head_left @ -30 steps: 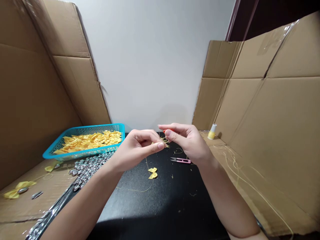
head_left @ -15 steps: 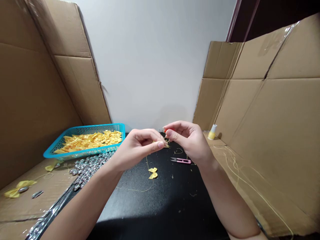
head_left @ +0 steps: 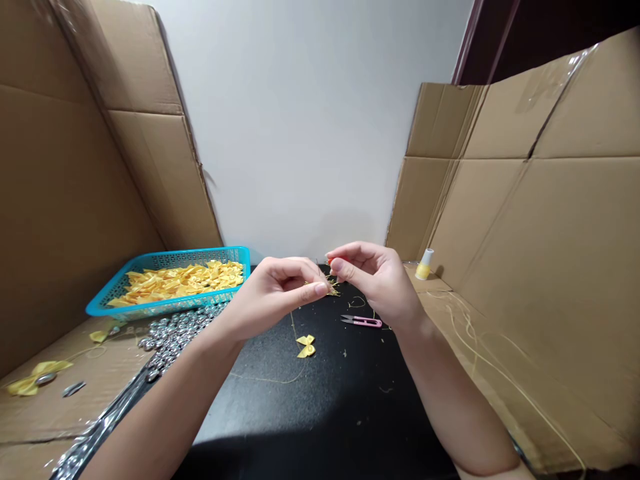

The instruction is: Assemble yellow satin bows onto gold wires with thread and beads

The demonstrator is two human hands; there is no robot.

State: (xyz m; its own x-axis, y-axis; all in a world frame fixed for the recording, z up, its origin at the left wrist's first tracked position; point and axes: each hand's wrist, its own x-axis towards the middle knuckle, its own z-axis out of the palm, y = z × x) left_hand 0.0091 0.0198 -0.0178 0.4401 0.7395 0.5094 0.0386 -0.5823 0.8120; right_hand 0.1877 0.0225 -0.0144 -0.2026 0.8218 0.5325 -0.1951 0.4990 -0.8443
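My left hand (head_left: 287, 287) is closed in a pinch, thumb against forefinger, with a thin dark needle (head_left: 319, 266) rising from the fingertips. Close beside it, my right hand (head_left: 376, 279) pinches a small red piece (head_left: 333, 262), mostly hidden by the fingers, so its kind is unclear. Both sets of fingertips almost meet above the black tabletop (head_left: 300, 427). Below them lies a yellow ribbon bow (head_left: 306, 346), with a pale thread running up toward my left hand. Pink thread snips (head_left: 361, 321) rest under my right hand. Yellow thread ends (head_left: 334, 291) lie behind the fingertips.
A blue basket (head_left: 167, 255) full of yellow bows stands at the left. Silver beads (head_left: 175, 337) are heaped before it. A loose yellow bow (head_left: 47, 370) lies on the cardboard. At right are a thread spool (head_left: 425, 265) and trailing thread (head_left: 520, 393). Cardboard walls (head_left: 560, 220) flank both sides.
Both hands keep nearly the same pose and place. The needle tip at my left fingers has shifted very slightly to the left.
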